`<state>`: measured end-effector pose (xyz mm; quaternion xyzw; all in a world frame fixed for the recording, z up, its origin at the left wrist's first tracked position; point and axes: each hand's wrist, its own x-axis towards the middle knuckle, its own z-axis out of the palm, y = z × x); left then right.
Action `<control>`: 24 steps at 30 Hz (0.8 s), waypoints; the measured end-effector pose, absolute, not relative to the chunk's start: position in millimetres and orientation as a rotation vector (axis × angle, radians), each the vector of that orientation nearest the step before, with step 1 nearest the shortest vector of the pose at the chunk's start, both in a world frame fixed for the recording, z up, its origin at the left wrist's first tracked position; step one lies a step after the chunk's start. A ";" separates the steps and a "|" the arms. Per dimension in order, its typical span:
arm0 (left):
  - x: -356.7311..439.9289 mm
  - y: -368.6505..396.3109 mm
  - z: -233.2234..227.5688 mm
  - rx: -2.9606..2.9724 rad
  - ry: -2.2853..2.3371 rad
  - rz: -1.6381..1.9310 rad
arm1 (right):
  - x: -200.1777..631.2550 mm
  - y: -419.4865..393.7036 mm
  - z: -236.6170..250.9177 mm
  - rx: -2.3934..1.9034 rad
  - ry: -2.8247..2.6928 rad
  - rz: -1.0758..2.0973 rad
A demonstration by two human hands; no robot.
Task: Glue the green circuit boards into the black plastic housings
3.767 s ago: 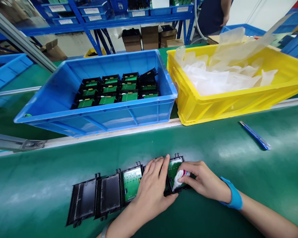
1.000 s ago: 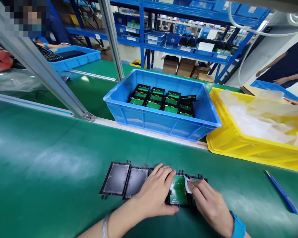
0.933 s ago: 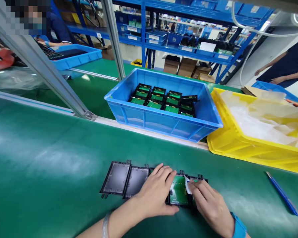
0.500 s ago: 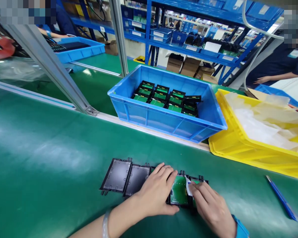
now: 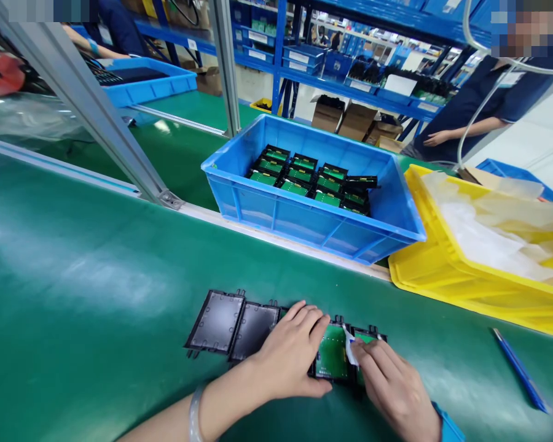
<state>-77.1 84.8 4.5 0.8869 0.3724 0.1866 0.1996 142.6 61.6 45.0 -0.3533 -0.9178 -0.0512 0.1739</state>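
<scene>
Across the green bench lies a row of black plastic frames. The two at left, a frame [image 5: 217, 323] and the one beside it [image 5: 254, 331], show plain grey insides. Toward the right, frames hold a green circuit board [image 5: 332, 353] and another green board [image 5: 365, 337]. My left hand [image 5: 291, 351] spans a frame in mid-row, fingers over its far edge and thumb by the near edge, hiding most of it. My right hand [image 5: 389, 376] is closed on a small white pointed tool [image 5: 351, 347], whose tip touches the edge between the two boards.
A blue bin [image 5: 313, 224] behind the row holds several framed green boards. Beside it stands a yellow bin [image 5: 465, 291] with white translucent sheets. A blue pen [image 5: 520, 371] lies at right. A metal post [image 5: 105, 123] rises at left. Two people are beyond the bench.
The view has shifted slightly. Both hands and the white tool stay almost in place. At the far right, the other person has moved left, with a hand lower in front.
</scene>
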 end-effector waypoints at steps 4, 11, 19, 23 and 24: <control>-76.6 84.6 5.5 2.483 1.045 0.511 | 141.4 61.1 47.5 -1.003 -2.608 -0.138; -75.8 84.5 5.3 2.482 1.059 0.527 | 141.0 60.5 48.6 -1.003 -2.622 -0.164; -75.9 84.5 4.7 2.485 1.065 0.512 | 136.7 60.7 48.3 -1.079 -2.579 -0.121; -76.1 84.8 4.4 2.480 1.056 0.501 | 145.9 68.6 53.1 -1.288 -2.312 0.118; -76.3 85.0 4.5 2.476 1.051 0.499 | 150.6 71.6 55.2 -1.358 -2.210 0.175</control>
